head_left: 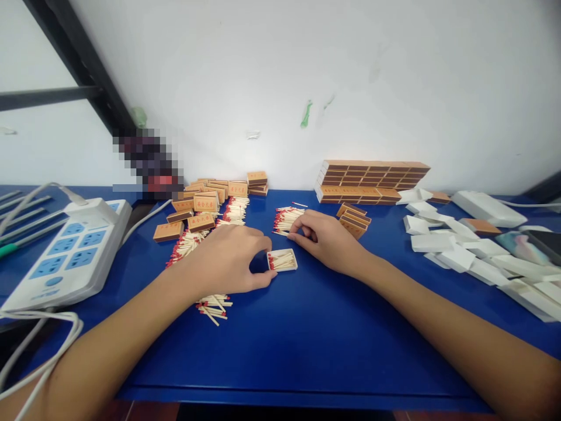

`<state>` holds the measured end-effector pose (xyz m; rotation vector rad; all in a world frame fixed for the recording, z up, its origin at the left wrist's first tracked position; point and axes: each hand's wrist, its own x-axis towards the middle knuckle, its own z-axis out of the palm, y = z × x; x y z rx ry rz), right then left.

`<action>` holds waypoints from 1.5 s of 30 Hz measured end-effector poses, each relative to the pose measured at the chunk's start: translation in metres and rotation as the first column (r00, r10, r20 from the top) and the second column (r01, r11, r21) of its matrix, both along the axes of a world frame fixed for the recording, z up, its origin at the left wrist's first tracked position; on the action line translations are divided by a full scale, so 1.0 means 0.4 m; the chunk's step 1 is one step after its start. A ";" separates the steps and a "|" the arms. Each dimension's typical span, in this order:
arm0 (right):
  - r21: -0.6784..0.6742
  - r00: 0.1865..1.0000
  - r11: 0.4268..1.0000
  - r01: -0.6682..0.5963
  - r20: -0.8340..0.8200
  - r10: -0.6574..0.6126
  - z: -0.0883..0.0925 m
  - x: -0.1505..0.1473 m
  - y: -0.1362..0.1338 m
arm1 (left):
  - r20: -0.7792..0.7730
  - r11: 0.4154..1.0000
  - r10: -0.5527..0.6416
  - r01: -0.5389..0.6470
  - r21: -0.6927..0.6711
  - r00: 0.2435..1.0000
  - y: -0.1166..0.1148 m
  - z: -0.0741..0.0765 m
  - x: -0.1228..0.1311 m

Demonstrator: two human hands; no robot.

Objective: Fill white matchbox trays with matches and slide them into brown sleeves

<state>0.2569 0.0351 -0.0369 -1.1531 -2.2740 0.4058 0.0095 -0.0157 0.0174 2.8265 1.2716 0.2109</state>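
A small white matchbox tray holding red-tipped matches lies on the blue table. My left hand is curled around the tray's left side, thumb and fingers touching it. My right hand rests just behind the tray with its fingers pinched at the near end of a small pile of loose matches. More loose matches lie under my left wrist, and a long heap of matches stretches behind my left hand.
Orange matchbox sleeves lie scattered at the back left, stacked sleeves stand against the wall, a few sleeves lie beside my right hand. White empty trays cover the right. A white power strip with cables sits left.
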 end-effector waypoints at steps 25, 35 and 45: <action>0.021 0.998 1.000 -0.012 0.058 0.010 -0.003 -0.016 -0.007 | 0.002 1.000 -0.012 0.012 -0.019 1.000 0.001 0.007 0.003; 0.043 0.996 0.998 0.043 0.075 -0.046 0.000 -0.009 -0.011 | -0.008 1.000 -0.009 0.009 -0.013 1.000 -0.001 0.008 0.001; 0.006 0.991 1.000 0.019 0.132 -0.020 0.017 0.006 -0.017 | -0.008 1.000 -0.006 0.006 -0.002 1.000 0.002 0.008 0.002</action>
